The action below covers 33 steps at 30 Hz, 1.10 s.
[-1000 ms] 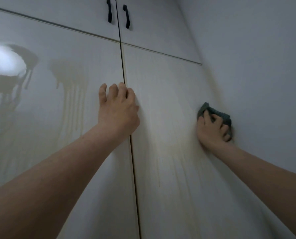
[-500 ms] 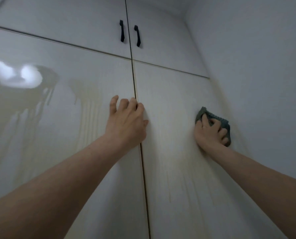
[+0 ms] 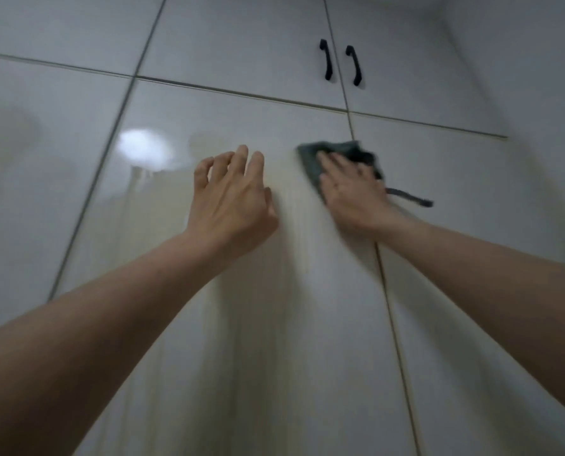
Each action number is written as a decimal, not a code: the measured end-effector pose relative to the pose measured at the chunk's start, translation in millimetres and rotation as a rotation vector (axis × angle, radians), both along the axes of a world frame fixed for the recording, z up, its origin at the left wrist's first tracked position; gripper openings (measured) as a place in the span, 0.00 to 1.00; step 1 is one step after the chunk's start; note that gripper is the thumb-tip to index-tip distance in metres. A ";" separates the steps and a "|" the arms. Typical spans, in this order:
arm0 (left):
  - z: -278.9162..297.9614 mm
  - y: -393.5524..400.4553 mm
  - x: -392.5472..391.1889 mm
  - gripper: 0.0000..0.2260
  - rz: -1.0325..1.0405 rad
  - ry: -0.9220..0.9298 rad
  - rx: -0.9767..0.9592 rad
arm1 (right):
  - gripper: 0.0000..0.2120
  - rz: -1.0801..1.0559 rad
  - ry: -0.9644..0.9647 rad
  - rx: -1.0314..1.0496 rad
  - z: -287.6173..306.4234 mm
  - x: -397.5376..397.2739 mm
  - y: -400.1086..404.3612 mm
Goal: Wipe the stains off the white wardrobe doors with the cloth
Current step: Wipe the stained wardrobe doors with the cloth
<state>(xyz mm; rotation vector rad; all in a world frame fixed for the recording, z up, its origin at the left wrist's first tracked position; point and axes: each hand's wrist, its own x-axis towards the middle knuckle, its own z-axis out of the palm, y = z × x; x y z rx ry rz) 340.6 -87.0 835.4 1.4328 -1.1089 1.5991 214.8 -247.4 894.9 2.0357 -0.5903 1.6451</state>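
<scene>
**Cloth pressed flat near the top of the stained door**

While the right hand (image 3: 350, 189) lies palm-down with fingers extended over the dark grey-green cloth (image 3: 310, 161), it pins that cloth against the white wardrobe door (image 3: 241, 324), just left of the vertical seam (image 3: 389, 307) between this door and the next one. The cloth sits high on the door, a little below the horizontal gap under the upper cupboards, and well below the two black handles (image 3: 340, 64). One loose tail of it trails out to the right, across the seam.

Left of the cloth, the left hand (image 3: 228, 199) is open, its fingers spread and slightly curled; motion blur keeps me from saying whether the fingertips touch the door or hover just off it. It holds nothing.

Faint yellowish streaks (image 3: 268, 258) run down the door from around the cloth towards the bottom of the view. A bright reflection (image 3: 144, 148) well left of the cloth shows the panel is glossy.

Judging by its folds and dangling tail, the cloth is light, soft and limp, so it probably bunches and slides on so slick a surface. A flat palm over its middle, with the tail tucked under, looks like the surest hold.

No container is in view: the cupboards are shut and their contents hidden.
</scene>
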 end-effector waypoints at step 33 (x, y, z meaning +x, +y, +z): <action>-36.2 129.7 173.8 0.23 0.319 0.082 0.036 | 0.26 -0.118 0.013 -0.115 2.5 132.1 138.5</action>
